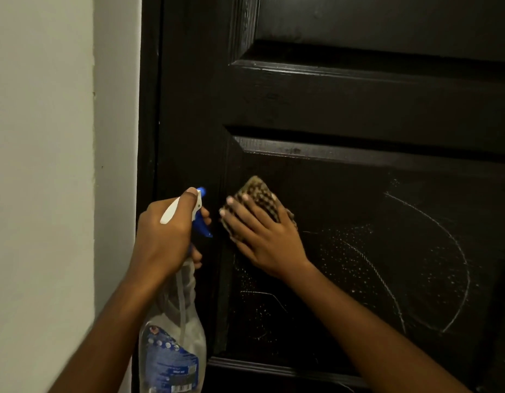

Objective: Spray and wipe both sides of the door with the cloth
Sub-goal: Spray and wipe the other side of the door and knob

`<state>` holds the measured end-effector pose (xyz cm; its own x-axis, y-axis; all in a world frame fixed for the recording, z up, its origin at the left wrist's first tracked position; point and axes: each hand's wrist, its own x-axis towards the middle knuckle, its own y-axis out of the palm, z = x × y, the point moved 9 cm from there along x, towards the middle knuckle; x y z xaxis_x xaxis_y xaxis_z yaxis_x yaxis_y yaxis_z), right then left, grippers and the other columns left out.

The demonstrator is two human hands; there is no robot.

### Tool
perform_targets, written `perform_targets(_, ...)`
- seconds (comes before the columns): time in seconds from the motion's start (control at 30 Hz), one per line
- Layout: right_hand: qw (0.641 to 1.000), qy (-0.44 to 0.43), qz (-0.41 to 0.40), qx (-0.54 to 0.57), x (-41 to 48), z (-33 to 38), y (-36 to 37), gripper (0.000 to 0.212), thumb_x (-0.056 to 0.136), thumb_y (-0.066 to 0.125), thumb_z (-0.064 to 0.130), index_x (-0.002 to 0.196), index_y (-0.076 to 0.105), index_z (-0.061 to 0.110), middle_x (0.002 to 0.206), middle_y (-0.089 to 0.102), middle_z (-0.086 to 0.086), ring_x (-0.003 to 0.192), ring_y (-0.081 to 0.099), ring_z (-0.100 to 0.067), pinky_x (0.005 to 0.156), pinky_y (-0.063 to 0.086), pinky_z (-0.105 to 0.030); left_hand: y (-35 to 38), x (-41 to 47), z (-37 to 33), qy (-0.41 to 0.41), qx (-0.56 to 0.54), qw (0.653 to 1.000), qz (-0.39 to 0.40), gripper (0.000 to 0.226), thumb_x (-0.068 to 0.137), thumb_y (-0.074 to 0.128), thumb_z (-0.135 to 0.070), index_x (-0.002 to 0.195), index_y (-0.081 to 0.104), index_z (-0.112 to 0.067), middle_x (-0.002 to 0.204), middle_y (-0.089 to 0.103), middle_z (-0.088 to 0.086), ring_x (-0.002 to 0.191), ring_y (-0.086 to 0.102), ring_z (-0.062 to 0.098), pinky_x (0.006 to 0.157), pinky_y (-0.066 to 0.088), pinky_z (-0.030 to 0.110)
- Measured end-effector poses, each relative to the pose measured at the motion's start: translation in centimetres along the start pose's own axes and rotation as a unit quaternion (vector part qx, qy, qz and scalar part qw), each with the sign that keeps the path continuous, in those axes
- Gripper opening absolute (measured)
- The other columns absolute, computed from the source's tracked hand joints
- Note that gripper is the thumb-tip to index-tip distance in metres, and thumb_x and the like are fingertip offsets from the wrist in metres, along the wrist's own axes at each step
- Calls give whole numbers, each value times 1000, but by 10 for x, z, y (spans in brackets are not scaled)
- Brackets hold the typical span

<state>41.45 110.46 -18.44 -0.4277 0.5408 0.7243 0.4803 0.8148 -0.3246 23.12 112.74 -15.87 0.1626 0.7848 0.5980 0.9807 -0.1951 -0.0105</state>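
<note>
One dark door [330, 109] fills most of the view, with two recessed panels showing: the upper panel [387, 26] is cut off by the top and right edges, and the lower panel [359, 251] runs out of view on the right. There is one cloth [260, 194], checked in tan and dark, folded into a pad and lying flat against the upper left corner of the lower panel. The right hand [262, 239] presses it there with fingers [237, 207] straight and slightly spread, palm against the fabric, so most of the cloth is hidden and only its top and edges stick out. There is one spray bottle [175, 336], clear with a blue label, hanging just left of the cloth in front of the door's left stile. The left hand [163, 236] grips its neck with the fingers curled round it and the thumb lying over the white head, the blue nozzle [201, 190] pointing at the door. A blue trigger [201, 225] shows below the nozzle, and fingertips sit beside it (whether any is on it is hard to tell). The bottle's base is cut off by the bottom edge and its label text is too small to read. Pale droplets [387, 251] and curved streaks speckle the lower panel to the right of the cloth. One light wall [47, 165] stands at the left, meeting the dark door frame [149, 109]. Both forearms enter from the bottom edge.
</note>
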Motion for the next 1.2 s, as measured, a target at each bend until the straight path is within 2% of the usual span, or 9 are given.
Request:
perform_targets(0.13,999,31,-10,-15,-52,-47,-10,58,104,40,46,159,29,33,167,23,3,154,22,-17,120,23,-58,9,-1,2,-7,-7,1000,23,46,102,41,-44,79,69,-15,75,73,0,43,59,28,41,52,32)
perform_targets(0.23,968,248,-31,21,-52,-115,-28,63,102,35,50,161,20,33,169,15,2,155,12,-20,118,18,-62,20,-1,1,-2,-7,999,36,46,103,41,-43,79,69,-16,75,72,3,43,59,28,42,53,32)
perform_targets(0.33,867,482,-100,78,-25,-144,-40,64,102,27,53,161,15,32,170,9,-1,156,4,-23,117,8,-64,28,-2,0,4,-12,999,40,46,103,41,-42,81,69,-14,76,72,4,42,58,27,42,53,32)
perform_targets(0.4,882,455,-102,68,2,-122,-38,64,102,31,50,161,15,30,170,9,-3,156,4,-25,116,9,-65,32,-2,-1,3,-23,999,40,46,103,40,-42,83,69,-12,76,72,3,41,57,27,41,52,32)
perform_targets(0.5,978,201,-52,38,7,-63,-23,65,102,43,44,161,20,30,169,15,-1,156,9,-22,117,16,-62,37,-2,-1,3,-24,999,38,46,104,39,-41,82,69,-13,77,73,0,42,58,26,41,52,30)
perform_targets(0.67,999,10,-6,-37,-78,-60,-11,57,106,39,44,160,27,33,167,23,3,154,21,-18,116,25,-53,61,-5,-6,3,-20,998,62,46,103,40,-44,81,70,-16,78,74,-2,45,60,28,43,52,32)
perform_targets(0.87,983,164,-49,70,-152,-131,-36,55,104,43,34,157,30,27,164,29,0,155,18,-18,117,27,-51,114,-11,-17,-17,-38,993,107,48,102,42,-46,80,71,-14,78,74,1,42,57,26,41,49,30)
perform_targets(1.07,836,425,-267,220,-214,-186,-75,52,107,40,35,156,29,20,163,26,3,154,20,-20,126,17,-44,189,-26,-30,-47,-56,981,182,49,100,46,-49,81,71,-11,76,74,5,42,57,24,44,50,31)
perform_targets(1.2,799,477,-302,207,-234,-215,-90,54,107,39,28,157,29,9,164,28,-5,153,23,-21,124,20,-51,237,-38,-43,-51,-45,969,236,49,100,44,-51,84,70,-13,79,73,4,41,58,18,47,54,33)
